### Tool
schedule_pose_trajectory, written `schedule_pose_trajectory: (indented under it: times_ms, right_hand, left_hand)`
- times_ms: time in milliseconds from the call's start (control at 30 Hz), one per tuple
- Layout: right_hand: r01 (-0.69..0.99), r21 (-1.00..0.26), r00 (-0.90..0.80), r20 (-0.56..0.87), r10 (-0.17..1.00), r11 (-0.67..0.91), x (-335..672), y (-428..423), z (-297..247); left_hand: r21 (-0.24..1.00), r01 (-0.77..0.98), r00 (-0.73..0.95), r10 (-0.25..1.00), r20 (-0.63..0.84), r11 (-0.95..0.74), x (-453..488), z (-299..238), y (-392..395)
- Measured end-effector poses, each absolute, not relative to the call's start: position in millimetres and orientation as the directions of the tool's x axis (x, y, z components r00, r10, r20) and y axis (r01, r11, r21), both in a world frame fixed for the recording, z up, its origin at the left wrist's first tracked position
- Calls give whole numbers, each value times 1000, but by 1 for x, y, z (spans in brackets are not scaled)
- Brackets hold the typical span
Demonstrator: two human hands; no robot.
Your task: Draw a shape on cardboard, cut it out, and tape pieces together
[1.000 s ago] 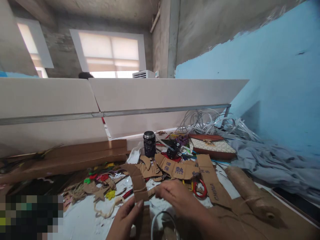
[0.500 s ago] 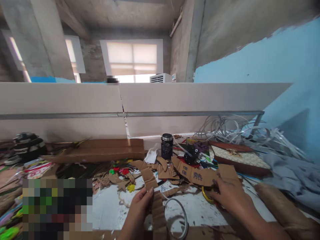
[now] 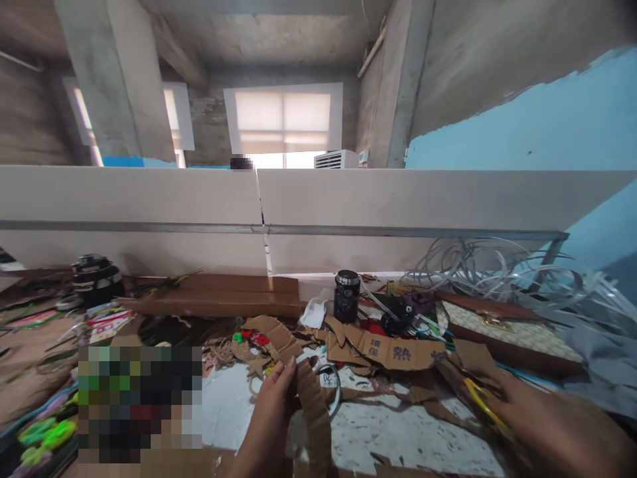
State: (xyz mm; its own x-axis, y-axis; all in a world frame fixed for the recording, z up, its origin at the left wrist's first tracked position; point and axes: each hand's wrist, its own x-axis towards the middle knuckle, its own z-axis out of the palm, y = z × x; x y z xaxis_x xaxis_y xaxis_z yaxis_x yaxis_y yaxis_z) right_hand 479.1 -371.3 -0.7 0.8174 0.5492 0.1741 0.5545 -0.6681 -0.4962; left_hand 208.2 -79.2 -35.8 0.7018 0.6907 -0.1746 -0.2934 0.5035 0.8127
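My left hand (image 3: 273, 398) pinches a curved strip of corrugated cardboard (image 3: 313, 415) between thumb and fingers. The strip bends down toward the near edge. Just beyond lies another curved cardboard piece (image 3: 277, 336). A pale wire-like ring (image 3: 336, 398) is beside the held strip. My right hand (image 3: 527, 411), smeared by motion, is closed at the right about a yellow loop-shaped thing (image 3: 482, 402), whose kind is unclear. Close to its fingers are a cardboard flap (image 3: 475, 358) and a long cardboard piece with printed characters (image 3: 388, 348).
A black jar (image 3: 347, 297) stands behind the scraps, with a white cloth (image 3: 314, 312) beside it. A patterned bag (image 3: 512, 332) and coiled clear tubing (image 3: 462, 259) are at the right. A long cardboard tray (image 3: 219, 297) lies along the low partition (image 3: 348, 199).
My right hand has moved right and nearer, carrying the yellow loop-shaped thing away from the printed cardboard. The pale ring sits farther from me. My left hand still holds its strip; the view has turned left.
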Motion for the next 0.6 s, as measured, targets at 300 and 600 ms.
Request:
schedule_pose_trajectory:
  times_ms: [300,600]
  right_hand:
    - [400,-789,753,-6,658,-465,469,-387,-1]
    - [-3,-980,584,-161,796,-197,411,-352,-1]
  left_hand:
    - [790,-316,721,674,-160,525,207,-35,-86]
    - [786,-294,733,656,-179,544,207,-27,-104]
